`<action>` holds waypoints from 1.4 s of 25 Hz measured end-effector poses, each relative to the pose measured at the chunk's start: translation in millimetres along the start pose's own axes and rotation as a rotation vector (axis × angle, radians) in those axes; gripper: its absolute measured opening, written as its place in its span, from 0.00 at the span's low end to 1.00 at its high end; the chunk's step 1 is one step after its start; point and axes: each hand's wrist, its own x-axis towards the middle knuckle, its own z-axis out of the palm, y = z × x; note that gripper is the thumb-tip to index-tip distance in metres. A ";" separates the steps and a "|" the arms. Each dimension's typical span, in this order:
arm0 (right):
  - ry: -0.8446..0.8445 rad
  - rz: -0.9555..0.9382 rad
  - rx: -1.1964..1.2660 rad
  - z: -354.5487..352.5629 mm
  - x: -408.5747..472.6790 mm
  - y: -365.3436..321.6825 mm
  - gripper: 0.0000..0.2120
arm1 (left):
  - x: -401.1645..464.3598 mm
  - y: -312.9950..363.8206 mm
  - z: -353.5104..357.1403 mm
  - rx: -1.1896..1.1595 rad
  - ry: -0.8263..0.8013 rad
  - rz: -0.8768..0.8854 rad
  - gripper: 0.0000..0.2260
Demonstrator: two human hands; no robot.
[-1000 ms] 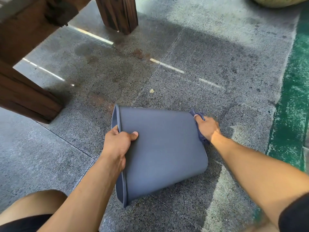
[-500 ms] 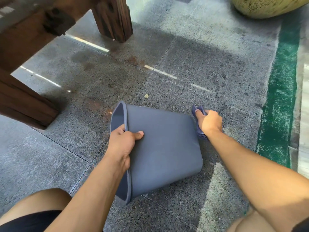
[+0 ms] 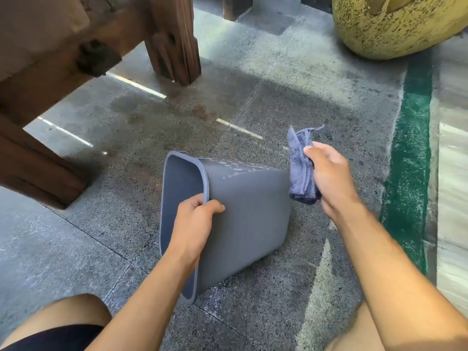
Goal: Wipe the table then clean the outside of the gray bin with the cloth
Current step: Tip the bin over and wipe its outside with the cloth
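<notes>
The gray bin (image 3: 250, 219) lies tilted on its side over the stone floor, its open mouth facing left. My left hand (image 3: 193, 228) grips the rim, fingers inside and thumb on the outer wall. My right hand (image 3: 330, 177) holds a folded blue-gray cloth (image 3: 301, 168) just off the bin's bottom end, at its upper right corner. Wet streaks show along the bin's top edge. The wooden table (image 3: 83, 54) stands at the upper left; only its legs and frame are visible.
A large yellow speckled pot (image 3: 395, 26) stands at the upper right. A green painted strip (image 3: 410, 158) runs along the floor on the right. My knees show at the bottom corners. Speckled stone floor (image 3: 76, 249) lies around the bin.
My right hand has lifted the cloth away from the bin's bottom end and raised it. The bin has turned so more of its open mouth shows. The view has tilted upward.
</notes>
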 end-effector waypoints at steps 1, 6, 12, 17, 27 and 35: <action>-0.034 -0.019 -0.018 4.0 -0.9 0.8 0.15 | -2.0 5.3 0.6 -0.079 -0.023 0.004 0.11; -0.198 -0.112 -0.097 25.2 -18.8 1.5 0.25 | 4.9 25.6 -9.8 -0.451 -0.082 -0.217 0.33; -0.386 -0.224 -0.276 48.2 -44.0 -9.7 0.32 | -2.0 26.1 -0.9 -0.594 -0.157 -0.345 0.22; -0.394 -0.300 -0.277 68.8 -60.6 -12.8 0.27 | -7.5 19.1 10.5 -0.686 -0.251 -0.281 0.22; -0.321 -0.419 -0.867 98.0 -86.3 3.0 0.19 | 1.7 15.1 11.6 -0.714 -0.133 -0.282 0.28; -0.302 -0.379 -0.898 104.4 -78.7 9.1 0.14 | -5.8 15.9 11.9 -0.677 -0.135 -0.264 0.23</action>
